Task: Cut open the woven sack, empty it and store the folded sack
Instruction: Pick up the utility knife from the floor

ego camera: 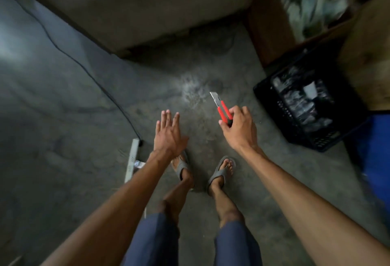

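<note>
My right hand (239, 127) grips a red-handled utility knife (222, 108) with its blade out, pointing up and to the left. To the left of it, my left hand (168, 132) is held flat over the floor with fingers apart and nothing in it. Both hands hover above my feet in grey sandals. No woven sack shows clearly; a pale crumpled material (312, 6) lies in a cardboard box at the top right, too blurred to identify.
A black plastic crate (272, 88) with dark packets stands right of the knife. Behind it is a cardboard box (266, 33), beside it something blue (375, 145). A black cable (88, 71) crosses the concrete floor to a power strip (132, 160). A grey wall (147, 8) rises ahead.
</note>
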Demonstrator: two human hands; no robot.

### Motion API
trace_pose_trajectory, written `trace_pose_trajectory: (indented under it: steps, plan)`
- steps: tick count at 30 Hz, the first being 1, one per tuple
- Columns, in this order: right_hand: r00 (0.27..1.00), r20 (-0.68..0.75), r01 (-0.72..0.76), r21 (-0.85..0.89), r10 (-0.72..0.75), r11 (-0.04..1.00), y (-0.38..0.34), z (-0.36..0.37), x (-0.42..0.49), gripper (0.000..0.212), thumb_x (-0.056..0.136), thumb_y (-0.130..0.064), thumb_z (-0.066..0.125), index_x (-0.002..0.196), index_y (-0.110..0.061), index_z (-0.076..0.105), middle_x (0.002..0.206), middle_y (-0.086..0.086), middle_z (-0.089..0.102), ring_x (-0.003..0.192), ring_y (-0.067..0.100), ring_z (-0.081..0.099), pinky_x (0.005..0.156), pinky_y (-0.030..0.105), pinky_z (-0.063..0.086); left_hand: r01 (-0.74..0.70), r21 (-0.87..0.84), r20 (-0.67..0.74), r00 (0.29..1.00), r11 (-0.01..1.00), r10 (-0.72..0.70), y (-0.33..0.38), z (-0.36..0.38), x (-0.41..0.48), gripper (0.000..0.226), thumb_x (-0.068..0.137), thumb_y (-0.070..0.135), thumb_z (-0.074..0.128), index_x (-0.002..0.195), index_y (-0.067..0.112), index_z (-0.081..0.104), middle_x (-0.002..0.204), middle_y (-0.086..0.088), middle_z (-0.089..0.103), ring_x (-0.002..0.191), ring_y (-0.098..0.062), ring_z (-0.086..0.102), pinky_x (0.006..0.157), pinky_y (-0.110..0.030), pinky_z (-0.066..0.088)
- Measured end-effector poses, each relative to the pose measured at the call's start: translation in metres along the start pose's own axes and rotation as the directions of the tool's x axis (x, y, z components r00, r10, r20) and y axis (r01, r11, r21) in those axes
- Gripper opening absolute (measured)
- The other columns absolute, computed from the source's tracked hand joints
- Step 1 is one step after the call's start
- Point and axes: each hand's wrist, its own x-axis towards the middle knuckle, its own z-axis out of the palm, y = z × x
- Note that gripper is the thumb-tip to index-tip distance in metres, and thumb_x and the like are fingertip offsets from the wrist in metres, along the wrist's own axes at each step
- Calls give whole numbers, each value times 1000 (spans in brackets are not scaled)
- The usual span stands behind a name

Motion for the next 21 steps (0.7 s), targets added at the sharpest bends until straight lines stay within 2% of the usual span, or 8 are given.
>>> trace_pose_trajectory:
  steps: [5,8,10,14,19,21]
  plan:
    - [990,-88,115,1,-114,993,-114,-110,-30,30,81,-37,78,101,-15,72,99,6,60,91,28,66,78,37,56,-8,-142,-243,970,990,-27,12,-138,-86,85,96,38,56,161,14,9,169,-15,-3,156,-29,-10,127,-44,4]
    - [968,-142,205,-12,-205,979,-170,-150,-23,27,84,-40,75,92,-15,72,89,2,53,80,24,63,69,31,50,-49,-181,-420,907,982,-32,12,-205,-102,83,94,34,58,161,13,12,169,-14,-1,157,-28,-8,126,-42,3]
    - [949,-180,257,-33,-259,966,-201,-168,-9,30,86,-42,73,95,-13,73,87,3,52,76,22,60,65,27,42,-51,-204,-492,869,978,-57,9,-244,-100,81,95,33,56,161,14,12,169,-14,-2,157,-27,-9,126,-42,3]
    - [912,-250,329,-34,-327,944,-257,-196,44,43,88,-43,70,113,-9,74,95,9,59,86,25,62,68,30,48,-51,-244,-566,818,968,-100,6,-310,-65,78,99,32,52,161,14,10,169,-13,-5,156,-26,-12,127,-42,1]
    - [887,-259,383,-53,-383,922,-317,-219,149,40,89,-44,70,109,-10,73,93,4,54,82,19,59,64,25,41,-54,-255,-623,773,965,-121,15,-377,21,77,99,31,52,161,14,11,169,-12,-4,156,-26,-11,126,-42,2]
    - [888,-231,387,-89,-397,918,-339,-222,200,39,89,-45,68,107,-10,72,94,4,54,84,21,60,64,25,41,-31,-258,-606,783,966,-137,22,-403,65,77,99,32,52,161,14,10,169,-12,-5,156,-26,-11,126,-41,2]
